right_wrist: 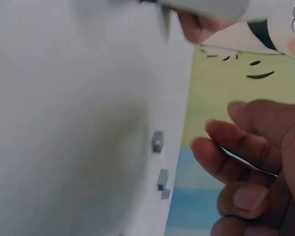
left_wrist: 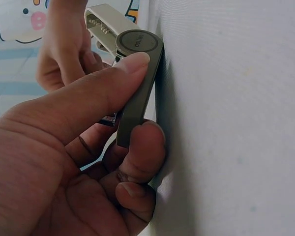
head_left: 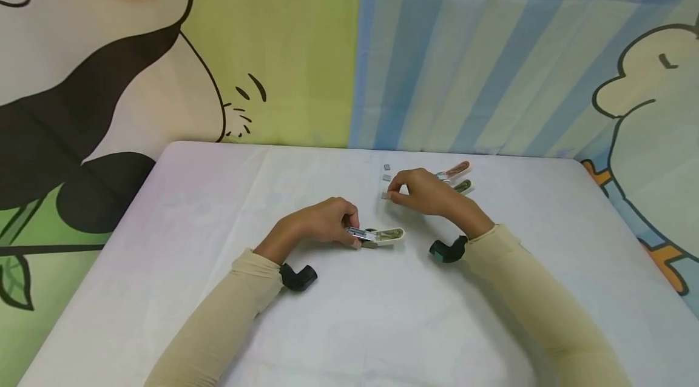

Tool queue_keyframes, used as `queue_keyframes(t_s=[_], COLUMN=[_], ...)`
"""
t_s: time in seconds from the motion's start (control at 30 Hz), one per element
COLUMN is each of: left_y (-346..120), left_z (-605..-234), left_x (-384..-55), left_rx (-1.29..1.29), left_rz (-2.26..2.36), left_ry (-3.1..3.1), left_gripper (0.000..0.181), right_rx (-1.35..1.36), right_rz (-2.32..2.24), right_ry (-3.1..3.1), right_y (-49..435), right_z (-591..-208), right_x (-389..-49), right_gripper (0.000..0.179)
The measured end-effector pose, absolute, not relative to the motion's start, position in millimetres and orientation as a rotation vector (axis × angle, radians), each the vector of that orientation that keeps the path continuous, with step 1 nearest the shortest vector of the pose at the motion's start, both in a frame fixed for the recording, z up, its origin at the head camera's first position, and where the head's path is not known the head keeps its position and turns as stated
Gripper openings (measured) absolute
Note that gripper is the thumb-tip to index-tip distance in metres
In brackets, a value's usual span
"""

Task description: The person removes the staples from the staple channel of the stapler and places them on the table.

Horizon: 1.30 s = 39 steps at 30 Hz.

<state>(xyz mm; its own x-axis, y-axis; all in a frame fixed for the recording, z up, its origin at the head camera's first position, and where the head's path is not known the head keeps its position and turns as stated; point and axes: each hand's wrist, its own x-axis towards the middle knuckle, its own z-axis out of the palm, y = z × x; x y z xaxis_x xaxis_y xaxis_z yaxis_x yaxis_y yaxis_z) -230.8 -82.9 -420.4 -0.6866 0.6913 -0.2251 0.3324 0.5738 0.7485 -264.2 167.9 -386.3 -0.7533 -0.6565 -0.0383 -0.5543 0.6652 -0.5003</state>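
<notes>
My left hand (head_left: pixel 324 220) pinches an opened stapler (head_left: pixel 390 235) just above the table. In the left wrist view, the thumb lies along the grey-green base (left_wrist: pixel 137 101) with fingers curled beneath it, and the cream top is swung up. My right hand (head_left: pixel 422 191) hovers farther back, its fingertips close to a small grey strip of staples (head_left: pixel 384 196). In the right wrist view, the right fingers (right_wrist: pixel 216 157) are loosely bent with a gap from the thumb. Nothing shows between them. Staple strips (right_wrist: pixel 158 141) sit apart from that hand on the table.
Two more staple strips (head_left: pixel 386 172) lie behind the right fingertips. Beyond the right hand are a pinkish stapler (head_left: pixel 457 170) and a green-toned stapler (head_left: pixel 463 185), partly hidden by it. A white cloth covers the table (head_left: pixel 338 326); a printed curtain (head_left: pixel 306 59) hangs behind its far edge.
</notes>
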Motion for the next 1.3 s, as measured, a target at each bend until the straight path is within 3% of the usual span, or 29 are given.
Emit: queue_keyframes(t_s=[0.47,0.77,1.3], left_y=[-82.1,-80.6,-62.5], left_z=[-418.5,-416.4,-430.0], left_x=[-227.7,-227.7,-213.1], left_rx=[0.806,0.812,0.975], left_rz=[0.954,0.968,1.177], left_ry=[2.311,2.304,2.291], left_gripper=[0.02,0.019,0.017], right_rx=[-1.084,-1.115,-1.117], right_rz=[-0.582,-0.474,-0.46], right_ry=[2.268,2.33,2.396], right_y=[163.9,163.6,200.2], right_z=[-369.0,-361.2,-359.3], right_x=[-235.7,-227.8,-210.3], right_gripper=[0.032,0.016,0.016])
